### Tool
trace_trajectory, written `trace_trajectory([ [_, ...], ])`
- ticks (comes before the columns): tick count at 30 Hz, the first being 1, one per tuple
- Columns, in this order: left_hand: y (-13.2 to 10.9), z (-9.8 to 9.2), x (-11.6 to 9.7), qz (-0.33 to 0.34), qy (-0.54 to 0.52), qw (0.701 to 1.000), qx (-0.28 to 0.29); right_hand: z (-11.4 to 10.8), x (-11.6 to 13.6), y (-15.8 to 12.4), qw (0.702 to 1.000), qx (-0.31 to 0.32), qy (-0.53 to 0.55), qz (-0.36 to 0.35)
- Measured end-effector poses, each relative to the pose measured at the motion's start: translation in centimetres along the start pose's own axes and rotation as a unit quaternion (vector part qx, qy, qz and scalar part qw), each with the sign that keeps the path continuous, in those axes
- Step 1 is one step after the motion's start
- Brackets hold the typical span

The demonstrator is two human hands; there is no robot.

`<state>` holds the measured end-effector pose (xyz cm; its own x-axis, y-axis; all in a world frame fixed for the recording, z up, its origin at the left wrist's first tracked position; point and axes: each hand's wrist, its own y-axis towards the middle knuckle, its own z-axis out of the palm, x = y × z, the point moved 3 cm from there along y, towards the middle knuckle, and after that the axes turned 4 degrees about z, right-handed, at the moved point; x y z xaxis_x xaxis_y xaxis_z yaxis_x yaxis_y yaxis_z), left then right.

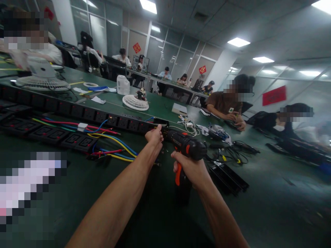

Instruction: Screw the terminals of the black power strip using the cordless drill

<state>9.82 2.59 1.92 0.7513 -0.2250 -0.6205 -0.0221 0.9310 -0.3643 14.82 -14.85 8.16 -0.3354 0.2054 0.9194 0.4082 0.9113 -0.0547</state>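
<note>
My right hand [190,165] is wrapped round the grip of a black and orange cordless drill [186,144], its nose pointing away from me and to the left. My left hand [154,135] is closed beside the drill's front end, at the right end of a long black power strip [97,116]. What its fingers hold is hidden. A second black socket strip [55,136] lies nearer, left of my left arm. Between the two strips run loose yellow, blue, red and green wires [121,144], some through a white connector [82,127].
Past the strips stand a white fan [42,81], a white plastic jug [123,85] and a fan grille [136,102]. Black trays [229,177] and tangled cables [238,151] lie to the right. A person [226,103] sits across the green table; others sit further off.
</note>
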Motion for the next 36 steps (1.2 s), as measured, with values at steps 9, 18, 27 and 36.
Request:
trace_trajectory([
  [9,0.2,-0.1,0.3,-0.003,-0.01,1.0,0.006,-2.0,0.8,-0.5,0.936,0.072,-0.297,-0.175],
  [18,0.6,-0.2,0.3,0.017,0.006,1.0,-0.016,-1.5,0.0,-1.5,0.887,0.075,-0.431,-0.146],
  [27,0.4,-0.3,0.1,0.054,0.016,0.998,0.019,-0.2,-1.3,-1.8,0.833,0.071,-0.535,-0.119],
  [36,-0.2,-0.7,-0.4,0.083,0.093,0.992,0.028,0.2,-1.7,-2.2,0.81,0.057,-0.569,-0.134],
])
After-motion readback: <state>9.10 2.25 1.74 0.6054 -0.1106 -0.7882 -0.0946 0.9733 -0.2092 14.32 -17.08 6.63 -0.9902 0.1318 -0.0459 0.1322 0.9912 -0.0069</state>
